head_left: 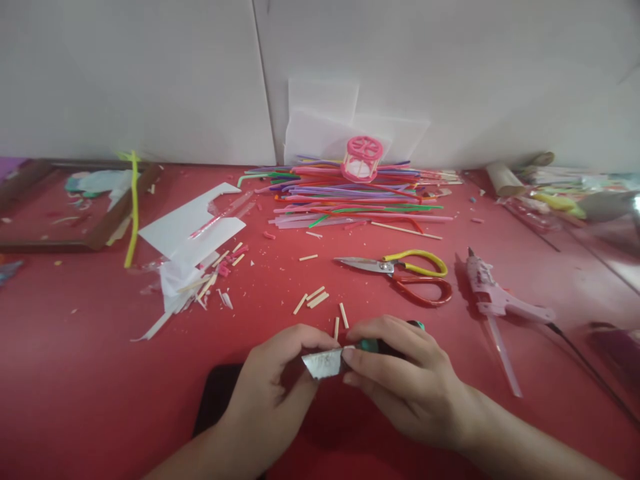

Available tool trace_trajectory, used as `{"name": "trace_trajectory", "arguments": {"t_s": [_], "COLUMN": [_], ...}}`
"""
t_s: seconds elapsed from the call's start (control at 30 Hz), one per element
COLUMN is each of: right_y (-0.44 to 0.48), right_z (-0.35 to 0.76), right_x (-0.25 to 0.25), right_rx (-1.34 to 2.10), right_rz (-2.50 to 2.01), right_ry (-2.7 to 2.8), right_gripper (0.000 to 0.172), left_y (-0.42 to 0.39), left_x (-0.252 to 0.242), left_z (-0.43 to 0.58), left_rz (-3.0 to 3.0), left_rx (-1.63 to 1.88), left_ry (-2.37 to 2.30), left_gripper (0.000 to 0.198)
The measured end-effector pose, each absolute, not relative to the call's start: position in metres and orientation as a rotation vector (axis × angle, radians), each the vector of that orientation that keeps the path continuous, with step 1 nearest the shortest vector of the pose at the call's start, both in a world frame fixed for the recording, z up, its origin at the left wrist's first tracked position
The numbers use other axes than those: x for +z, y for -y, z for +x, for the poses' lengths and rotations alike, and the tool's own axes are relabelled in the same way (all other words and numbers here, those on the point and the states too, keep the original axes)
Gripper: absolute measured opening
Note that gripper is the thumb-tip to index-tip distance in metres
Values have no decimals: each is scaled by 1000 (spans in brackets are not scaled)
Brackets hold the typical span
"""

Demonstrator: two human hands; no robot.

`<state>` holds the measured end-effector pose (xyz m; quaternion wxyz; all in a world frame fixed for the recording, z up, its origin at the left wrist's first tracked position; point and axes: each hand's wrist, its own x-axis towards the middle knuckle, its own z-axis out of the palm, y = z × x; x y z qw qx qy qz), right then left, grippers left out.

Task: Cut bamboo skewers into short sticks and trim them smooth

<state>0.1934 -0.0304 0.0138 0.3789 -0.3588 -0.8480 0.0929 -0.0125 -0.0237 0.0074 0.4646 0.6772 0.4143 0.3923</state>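
Near the front of the red table, a small whitish-silver piece [323, 364] is held between both hands. My left hand [277, 380] pinches its left side with thumb and fingers. At its right end, my right hand [405, 380] has its fingertips on the piece and is wrapped round a dark tool with green parts [370, 345], mostly hidden by the fingers. Short wooden stick pieces [318, 299] lie just beyond the hands. A dark flat object [216, 395] is partly under my left hand.
Scissors [390, 265] lie beyond my right hand, a pink glue gun [493, 293] to the right. Colourful pipe cleaners [350, 197] and a small pink round frame [361, 160] are at the back. Cut paper [193, 223], scraps and a brown tray [95, 237] occupy the left.
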Motion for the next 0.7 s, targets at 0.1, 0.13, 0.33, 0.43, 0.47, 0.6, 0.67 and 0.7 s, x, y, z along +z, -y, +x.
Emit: {"name": "trace_trajectory", "arguments": {"t_s": [0.1, 0.13, 0.33, 0.43, 0.47, 0.6, 0.67, 0.7], "right_y": [31, 31, 32, 31, 31, 31, 32, 32], "right_z": [193, 193, 193, 193, 193, 192, 191, 191], "right_x": [14, 14, 12, 12, 12, 13, 13, 13], "right_rx": [241, 246, 267, 277, 276, 272, 261, 254], "right_rz": [-908, -906, -915, -914, -916, -920, -909, -903], "right_ry": [2165, 2167, 2184, 2183, 2185, 2180, 2164, 2159], "right_gripper": [9, 9, 12, 12, 11, 10, 10, 10], "left_y": [23, 23, 23, 23, 23, 22, 23, 23], "left_x": [9, 10, 12, 11, 10, 9, 8, 8], "left_z": [-12, -11, -9, -9, -9, -10, -10, -10], "left_rz": [1655, 1654, 1635, 1624, 1626, 1635, 1630, 1626], "left_rx": [969, 973, 941, 929, 921, 900, 902, 904], "left_ry": [-1018, -1023, -1045, -1058, -1063, -1061, -1062, -1063], "left_gripper": [40, 40, 33, 31, 30, 26, 24, 24]}}
